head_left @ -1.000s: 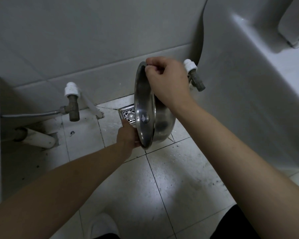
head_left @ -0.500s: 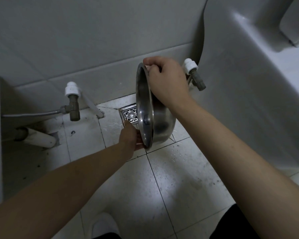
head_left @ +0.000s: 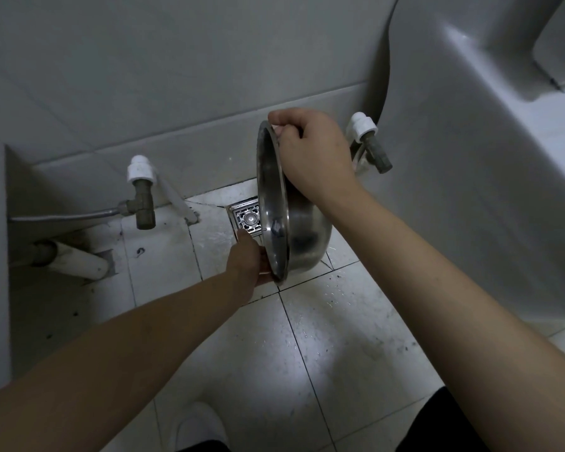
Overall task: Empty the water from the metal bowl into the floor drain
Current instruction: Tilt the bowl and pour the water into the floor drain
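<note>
The metal bowl (head_left: pixel 302 234) is held on edge over the floor, its mouth facing left and its rim nearly vertical. My right hand (head_left: pixel 310 158) grips the top of the rim. My left hand (head_left: pixel 250 259) holds the bottom of the rim from the left. The square metal floor drain (head_left: pixel 246 220) lies just left of the bowl's mouth, partly hidden behind it. The tile around the drain looks wet. No water is visible inside the bowl.
A white basin pedestal (head_left: pixel 454 174) fills the right side. A valve with a hose (head_left: pixel 141 197) juts from the wall at left, another valve (head_left: pixel 369 141) behind the bowl. A white pipe (head_left: pixel 75 261) lies on the floor at left. My shoe (head_left: pixel 199 425) shows below.
The bowl has shifted slightly right and away from the drain, uncovering more of the grate. Both hands keep their hold on the rim.
</note>
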